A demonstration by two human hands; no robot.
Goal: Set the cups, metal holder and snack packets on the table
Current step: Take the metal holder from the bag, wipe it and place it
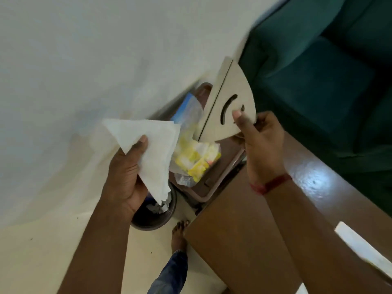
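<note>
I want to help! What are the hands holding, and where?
The left hand grips a white napkin along one side; right hand pinches the fan-shaped holder by its curved rim.

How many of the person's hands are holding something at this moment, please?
2. The left hand grips a napkin at the left; the right hand pinches the holder by its edge, above the packets. No other hand is in view.
</note>
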